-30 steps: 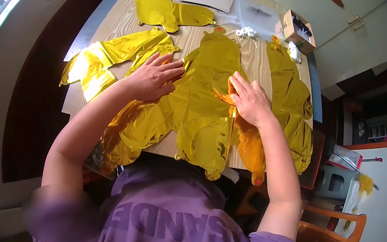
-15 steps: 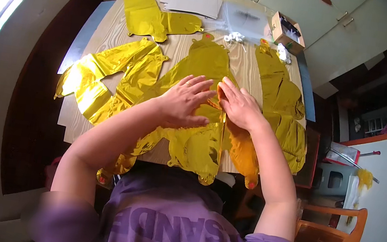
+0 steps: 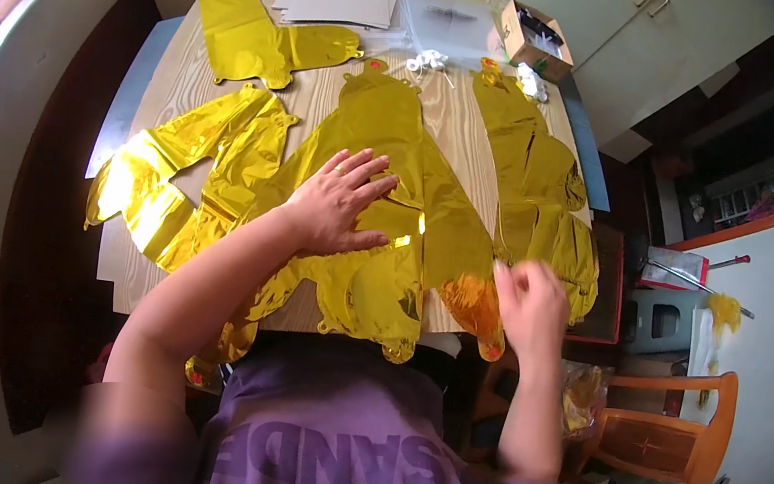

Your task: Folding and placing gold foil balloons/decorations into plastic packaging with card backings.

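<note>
A flat, uninflated gold foil balloon lies spread over the middle of the wooden table, creased across its centre. My left hand rests palm down on it with the fingers spread. At the balloon's right side, my right hand has its fingers curled in at the edge of a side flap, seemingly pinching it; the fingertips are partly hidden. Below that flap, a limb of the foil shines orange and hangs toward the near table edge.
More flat gold foil balloons lie at the left, far left and right. Along the back are white card sheets, clear plastic bags, white string and a small box. A wooden chair stands at right.
My right hand has moved right and nearer me, its fingers now curled. The middle balloon's folded flap now lies spread to the right. My left hand now lies lower, flat on the foil.
</note>
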A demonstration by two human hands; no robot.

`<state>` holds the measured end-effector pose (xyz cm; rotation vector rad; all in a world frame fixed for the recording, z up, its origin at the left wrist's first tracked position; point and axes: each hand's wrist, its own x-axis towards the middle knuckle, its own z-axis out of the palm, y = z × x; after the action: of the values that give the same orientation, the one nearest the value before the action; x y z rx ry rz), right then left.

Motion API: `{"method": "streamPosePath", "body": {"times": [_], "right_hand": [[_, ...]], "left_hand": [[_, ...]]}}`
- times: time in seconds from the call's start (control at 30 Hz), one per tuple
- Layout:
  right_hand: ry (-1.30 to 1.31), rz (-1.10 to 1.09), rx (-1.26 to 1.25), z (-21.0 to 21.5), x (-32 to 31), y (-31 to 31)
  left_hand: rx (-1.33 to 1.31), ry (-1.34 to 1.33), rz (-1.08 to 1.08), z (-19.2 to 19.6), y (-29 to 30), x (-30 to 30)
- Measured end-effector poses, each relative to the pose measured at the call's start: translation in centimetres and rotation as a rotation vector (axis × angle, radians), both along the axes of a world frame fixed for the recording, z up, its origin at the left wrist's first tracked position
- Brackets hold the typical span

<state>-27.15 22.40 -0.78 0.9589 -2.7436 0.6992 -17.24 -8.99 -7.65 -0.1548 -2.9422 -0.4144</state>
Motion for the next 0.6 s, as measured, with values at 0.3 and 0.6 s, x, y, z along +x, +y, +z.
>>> {"method": "streamPosePath", "body": {"times": [0.3,0.6], "right_hand": [[-0.665,-0.338,-0.485,-6.9,5.4,6.1],[0.116,0.797,-0.207,0.9,6.5,-5.7]], "left_hand": [[-0.004,-0.01,-0.024,0.0,0.4,-0.4],[-0.127,-0.085,-0.052,0.6,0.3,-0.3]]}}
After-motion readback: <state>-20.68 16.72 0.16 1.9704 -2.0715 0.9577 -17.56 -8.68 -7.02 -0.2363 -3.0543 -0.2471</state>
